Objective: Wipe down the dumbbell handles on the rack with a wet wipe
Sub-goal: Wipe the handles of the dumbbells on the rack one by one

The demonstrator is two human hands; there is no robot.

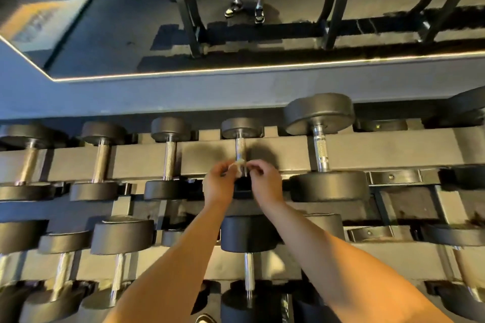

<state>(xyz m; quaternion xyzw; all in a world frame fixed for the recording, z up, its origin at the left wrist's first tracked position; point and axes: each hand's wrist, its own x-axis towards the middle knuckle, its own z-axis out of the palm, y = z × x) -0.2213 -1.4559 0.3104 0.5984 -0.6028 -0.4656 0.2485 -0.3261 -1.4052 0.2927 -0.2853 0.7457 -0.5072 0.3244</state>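
Your left hand (219,185) and right hand (265,182) both pinch the wet wipe (239,165) with curled fingers, holding it across the near end of the dumbbell handle (240,148) (likely to wrap it). That dumbbell sits on the upper tier of the rack (204,155), below the mirror (262,55).

Wall mirror (275,60), large, spanning 10 to 2 o'clock, its lower-left corner cut at an angle. Light strip (262,67), thin and warm white, running along the mirror's bottom edge and up the angled corner toward 9 o'clock. Wall band (183,97), plain blue-grey, directly below the strip, crossing from 9 to 3 o'clock, unmarked. Floor (126,23), dark and matte, seen only as a reflection at 11 o'clock, with blocky shadows toward 12 o'clock. Panel (42,18), orange-yellow and blurred, reflected at 10 o'clock, markings unreadable. General lighting dim: cool on the wall, warm along the strip.
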